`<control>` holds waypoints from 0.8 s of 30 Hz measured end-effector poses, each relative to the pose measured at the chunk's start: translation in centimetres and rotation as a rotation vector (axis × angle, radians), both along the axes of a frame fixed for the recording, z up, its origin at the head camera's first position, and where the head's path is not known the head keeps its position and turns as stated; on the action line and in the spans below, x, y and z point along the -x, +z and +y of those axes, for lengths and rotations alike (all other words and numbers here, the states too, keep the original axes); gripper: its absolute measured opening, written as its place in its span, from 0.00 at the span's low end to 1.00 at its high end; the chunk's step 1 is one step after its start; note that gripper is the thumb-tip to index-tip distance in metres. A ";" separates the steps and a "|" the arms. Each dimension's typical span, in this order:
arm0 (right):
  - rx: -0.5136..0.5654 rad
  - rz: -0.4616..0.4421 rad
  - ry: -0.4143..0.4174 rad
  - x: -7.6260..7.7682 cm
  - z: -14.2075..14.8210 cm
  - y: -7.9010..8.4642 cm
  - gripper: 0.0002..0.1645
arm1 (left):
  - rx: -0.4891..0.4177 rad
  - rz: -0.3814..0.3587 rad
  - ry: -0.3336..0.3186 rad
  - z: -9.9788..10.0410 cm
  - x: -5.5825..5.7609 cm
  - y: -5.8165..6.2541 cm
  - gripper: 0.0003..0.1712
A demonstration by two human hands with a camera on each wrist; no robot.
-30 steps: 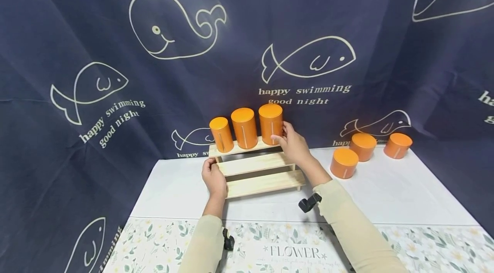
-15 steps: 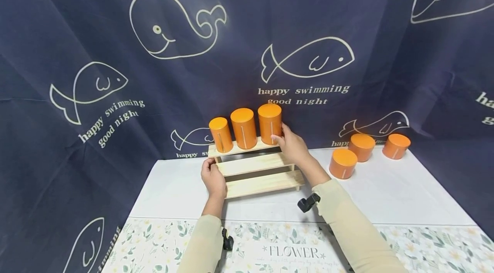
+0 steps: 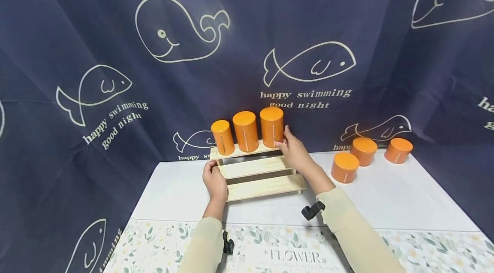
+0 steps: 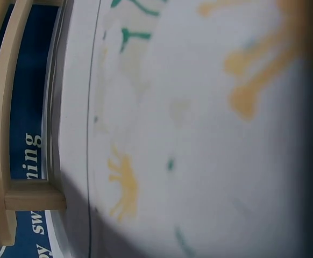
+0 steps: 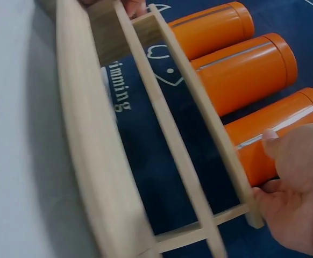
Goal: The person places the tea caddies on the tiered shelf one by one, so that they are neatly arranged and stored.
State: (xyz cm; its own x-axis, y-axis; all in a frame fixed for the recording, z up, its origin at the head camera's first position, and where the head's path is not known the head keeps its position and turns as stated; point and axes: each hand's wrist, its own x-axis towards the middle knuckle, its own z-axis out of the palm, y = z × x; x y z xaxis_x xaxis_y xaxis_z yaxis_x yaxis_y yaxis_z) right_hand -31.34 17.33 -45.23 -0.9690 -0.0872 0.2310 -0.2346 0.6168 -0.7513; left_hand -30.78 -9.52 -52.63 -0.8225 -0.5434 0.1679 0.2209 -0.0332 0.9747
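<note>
A three-tier wooden step rack stands on the table. Three tall orange canisters stand upright in a row on its top tier, the leftmost the narrowest. My left hand grips the rack's left end, with only a sliver of it at the edge of the left wrist view. My right hand holds the rightmost canister low on its right side. In the right wrist view the thumb of the right hand lies on that canister's front, and the curled fingers sit by the end of the top slat.
Three short orange canisters stand on the white table to the right of the rack. A dark blue curtain with whale and fish drawings hangs right behind. A flower-patterned cloth covers the table's near part.
The whole head view has shifted slightly, with everything a little lower in it. Both hands keep their places on the rack and the rightmost canister.
</note>
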 end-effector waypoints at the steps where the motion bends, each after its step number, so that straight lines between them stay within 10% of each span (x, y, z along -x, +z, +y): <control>1: 0.012 0.005 -0.001 -0.3 0.1 -0.2 0.50 | -0.003 -0.003 -0.002 0.0 0.0 -0.1 0.16; 12: 0.117 0.011 0.006 -3.2 1.5 -0.6 0.51 | -0.052 -0.011 -0.006 0.0 -0.2 0.2 0.17; 24: -0.012 0.031 -0.086 -5.2 4.9 0.4 0.41 | -0.162 -0.034 -0.089 -0.4 -1.2 2.4 0.21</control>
